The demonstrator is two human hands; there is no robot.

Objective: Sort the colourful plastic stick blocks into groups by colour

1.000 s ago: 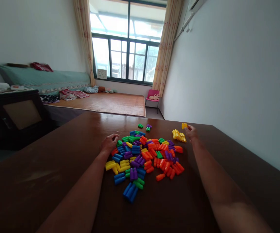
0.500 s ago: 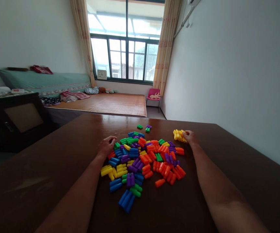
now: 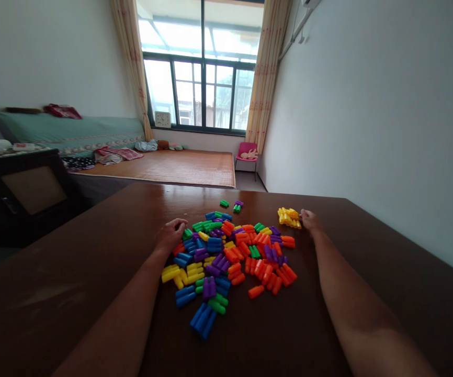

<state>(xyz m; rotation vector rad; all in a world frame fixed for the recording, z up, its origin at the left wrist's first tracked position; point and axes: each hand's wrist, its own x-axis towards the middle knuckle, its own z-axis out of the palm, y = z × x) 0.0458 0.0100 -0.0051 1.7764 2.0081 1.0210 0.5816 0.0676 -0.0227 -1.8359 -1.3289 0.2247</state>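
Observation:
Toward the far right of the table, a stacked cluster of yellow plastic pieces [image 3: 289, 218] stands beside the fingertips of my right hand [image 3: 310, 220]. That hand is loosely open, with a narrow gap between it and the cluster. My left hand [image 3: 169, 235] rests at the left edge of the big pile, fingers loosely bent and holding nothing visible. Closest to it is a green piece [image 3: 187, 233]. Orange pieces [image 3: 264, 271] fill the pile's right side; blue pieces [image 3: 203, 320], yellow pieces [image 3: 171, 273] and purple pieces [image 3: 210, 287] lie toward its left and front.
Beyond the pile lie a separate green piece [image 3: 224, 203] and a purple-and-green pair [image 3: 237, 207]. The brown table [image 3: 93, 251] reaches toward a bed [image 3: 179, 165] with a mat. A pink chair [image 3: 246, 150] stands by the right wall, and a dark cabinet [image 3: 30, 191] at left.
My right hand has drawn slightly away to the right from the yellow cluster it was touching. My left hand stays by the pile. The whole view has shifted a little.

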